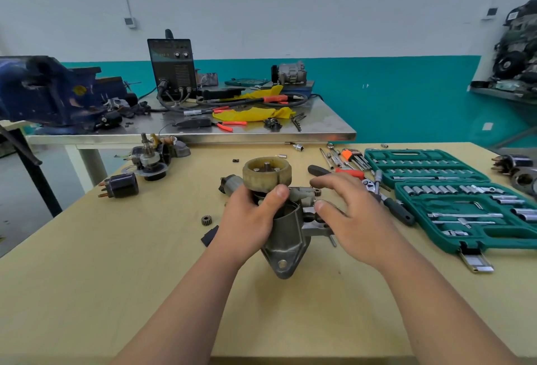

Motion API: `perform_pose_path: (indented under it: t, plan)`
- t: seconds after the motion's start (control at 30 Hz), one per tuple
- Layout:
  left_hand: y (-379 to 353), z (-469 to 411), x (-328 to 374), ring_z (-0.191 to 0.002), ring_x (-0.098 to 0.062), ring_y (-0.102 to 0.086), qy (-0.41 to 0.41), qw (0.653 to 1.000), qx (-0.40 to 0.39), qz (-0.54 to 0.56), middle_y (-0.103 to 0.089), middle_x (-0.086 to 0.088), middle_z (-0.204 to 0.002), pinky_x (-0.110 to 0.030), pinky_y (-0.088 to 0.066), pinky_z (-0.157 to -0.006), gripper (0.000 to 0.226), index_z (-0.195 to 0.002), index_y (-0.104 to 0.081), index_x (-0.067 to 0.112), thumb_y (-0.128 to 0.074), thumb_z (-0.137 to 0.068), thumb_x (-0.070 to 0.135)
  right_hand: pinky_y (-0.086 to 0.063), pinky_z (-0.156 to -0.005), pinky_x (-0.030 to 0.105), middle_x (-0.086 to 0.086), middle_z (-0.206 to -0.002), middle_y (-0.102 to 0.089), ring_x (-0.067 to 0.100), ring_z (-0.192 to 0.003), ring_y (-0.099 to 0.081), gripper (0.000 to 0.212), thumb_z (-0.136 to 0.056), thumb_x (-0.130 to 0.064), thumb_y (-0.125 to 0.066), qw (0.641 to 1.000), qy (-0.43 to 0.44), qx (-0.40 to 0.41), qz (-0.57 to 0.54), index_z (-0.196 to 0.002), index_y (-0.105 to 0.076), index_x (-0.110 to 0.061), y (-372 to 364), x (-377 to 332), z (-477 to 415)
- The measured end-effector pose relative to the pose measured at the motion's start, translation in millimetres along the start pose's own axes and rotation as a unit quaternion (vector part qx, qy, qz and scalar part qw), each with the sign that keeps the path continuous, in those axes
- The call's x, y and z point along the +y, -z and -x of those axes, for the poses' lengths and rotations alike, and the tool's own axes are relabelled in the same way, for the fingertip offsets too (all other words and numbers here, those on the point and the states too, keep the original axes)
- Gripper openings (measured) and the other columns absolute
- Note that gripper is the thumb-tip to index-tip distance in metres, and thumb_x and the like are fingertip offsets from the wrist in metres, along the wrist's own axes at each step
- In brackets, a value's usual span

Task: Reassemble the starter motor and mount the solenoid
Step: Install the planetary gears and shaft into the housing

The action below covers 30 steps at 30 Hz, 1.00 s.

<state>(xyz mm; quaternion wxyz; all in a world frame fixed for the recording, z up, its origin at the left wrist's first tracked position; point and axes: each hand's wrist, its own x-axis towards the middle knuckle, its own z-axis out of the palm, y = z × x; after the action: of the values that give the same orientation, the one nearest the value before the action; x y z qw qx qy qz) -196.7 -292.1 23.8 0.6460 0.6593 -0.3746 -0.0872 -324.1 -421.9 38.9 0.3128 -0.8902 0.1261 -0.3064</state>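
The grey metal starter housing stands upright at the middle of the wooden table, topped by a yellowed ring gear with pins and a shaft inside. My left hand is wrapped around the housing just under the ring gear. My right hand hovers at the housing's right side, fingers spread, thumb near a pale lever and a small pinion gear. A second small gear lies on the table to the left. A black solenoid with copper terminals lies far left.
An open green socket set fills the right side, with a ratchet, hex keys and loose sockets beside it. Another dismantled motor part sits at the back left. A steel bench behind carries a blue vise, a welder and pliers.
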Motion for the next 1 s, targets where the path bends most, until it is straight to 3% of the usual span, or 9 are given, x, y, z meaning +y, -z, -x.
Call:
perform_pose_path:
  t: [0.1, 0.17, 0.27, 0.37, 0.43, 0.5, 0.73, 0.87, 1.0]
  plan:
    - [0, -2, 1, -0.086, 0.005, -0.064, 0.019, 0.999, -0.002, -0.030, -0.071, 0.020, -0.091, -0.023, -0.054, -0.078, 0.030, -0.101, -0.064, 0.036, -0.061, -0.081, 0.058, -0.042, -0.064, 0.003, -0.028, -0.098, -0.064, -0.018, -0.090, -0.055, 0.030, -0.098, -0.017, -0.044, 0.959, -0.102, 0.051, -0.261, -0.102, -0.065, -0.037, -18, 0, 6]
    - [1, -3, 4, -0.089, 0.003, -0.065, 0.024, 0.998, -0.013, -0.054, -0.070, 0.018, -0.096, -0.026, -0.054, -0.080, 0.036, -0.109, -0.063, 0.033, -0.063, -0.083, 0.058, -0.045, -0.062, 0.006, -0.021, -0.094, -0.068, -0.010, -0.086, -0.061, 0.032, -0.098, -0.015, -0.043, 0.939, -0.117, 0.055, -0.320, -0.098, -0.068, -0.034, -21, -1, 5]
    - [4, -2, 8, -0.098, -0.006, -0.065, 0.028, 0.996, -0.042, -0.074, -0.069, 0.011, -0.105, -0.026, -0.053, -0.081, 0.064, -0.117, -0.060, 0.027, -0.059, -0.068, 0.069, -0.044, -0.064, 0.004, -0.021, -0.096, -0.064, -0.012, -0.088, -0.058, 0.022, -0.094, -0.021, -0.053, 0.976, -0.057, -0.007, -0.209, -0.096, -0.062, -0.041, -17, -1, 3]
    - [7, -2, 11, -0.103, -0.006, -0.062, 0.018, 0.994, -0.067, -0.089, -0.064, 0.009, -0.113, -0.026, -0.052, -0.084, 0.042, -0.109, -0.059, 0.042, -0.067, -0.075, 0.064, -0.046, -0.069, 0.006, -0.021, -0.096, -0.064, -0.010, -0.090, -0.058, 0.024, -0.092, -0.023, -0.059, 0.988, -0.038, -0.026, -0.150, -0.094, -0.059, -0.047, -16, 0, -1]
    - [6, -2, 12, -0.104, -0.005, -0.060, 0.012, 0.992, -0.075, -0.100, -0.062, 0.007, -0.116, -0.026, -0.051, -0.086, 0.027, -0.099, -0.056, 0.050, -0.070, -0.077, 0.055, -0.046, -0.066, 0.005, -0.026, -0.089, -0.065, -0.010, -0.087, -0.059, 0.026, -0.093, -0.020, -0.059, 0.986, -0.037, -0.008, -0.159, -0.091, -0.061, -0.046, -17, 1, -2]
    - [3, -3, 12, -0.103, -0.004, -0.060, 0.016, 0.992, -0.071, -0.099, -0.062, 0.008, -0.115, -0.026, -0.051, -0.085, 0.026, -0.096, -0.057, 0.050, -0.069, -0.074, 0.056, -0.045, -0.063, 0.005, -0.030, -0.086, -0.065, -0.010, -0.084, -0.061, 0.029, -0.092, -0.015, -0.059, 0.981, -0.039, 0.014, -0.190, -0.091, -0.064, -0.043, -18, 2, -2]
    - [0, -3, 9, -0.097, -0.010, -0.067, 0.080, 0.996, -0.042, -0.006, -0.071, 0.006, -0.103, -0.027, -0.053, -0.079, 0.068, -0.112, -0.063, 0.026, -0.065, -0.053, 0.060, -0.051, -0.066, 0.011, -0.024, -0.087, -0.068, -0.003, -0.085, -0.065, 0.031, -0.089, -0.009, -0.062, 0.969, -0.035, 0.057, -0.239, -0.089, -0.069, -0.039, -24, 3, -3]
    - [2, -1, 8, -0.096, -0.008, -0.068, 0.077, 0.995, -0.061, 0.012, -0.072, 0.007, -0.102, -0.027, -0.054, -0.081, 0.065, -0.113, -0.062, 0.026, -0.069, -0.055, 0.055, -0.049, -0.062, 0.009, -0.027, -0.080, -0.068, -0.005, -0.078, -0.065, 0.034, -0.086, -0.006, -0.066, 0.961, -0.042, 0.093, -0.257, -0.085, -0.064, -0.041, -28, 4, -3]
    - [4, 0, 8, -0.093, -0.005, -0.068, 0.074, 0.995, -0.058, 0.029, -0.070, 0.006, -0.106, -0.020, -0.054, -0.074, 0.063, -0.120, -0.058, 0.026, -0.075, -0.062, 0.045, -0.048, -0.060, 0.008, -0.025, -0.078, -0.069, -0.005, -0.076, -0.065, 0.032, -0.085, -0.007, -0.067, 0.963, -0.034, 0.099, -0.248, -0.080, -0.066, -0.039, -29, 6, -1]
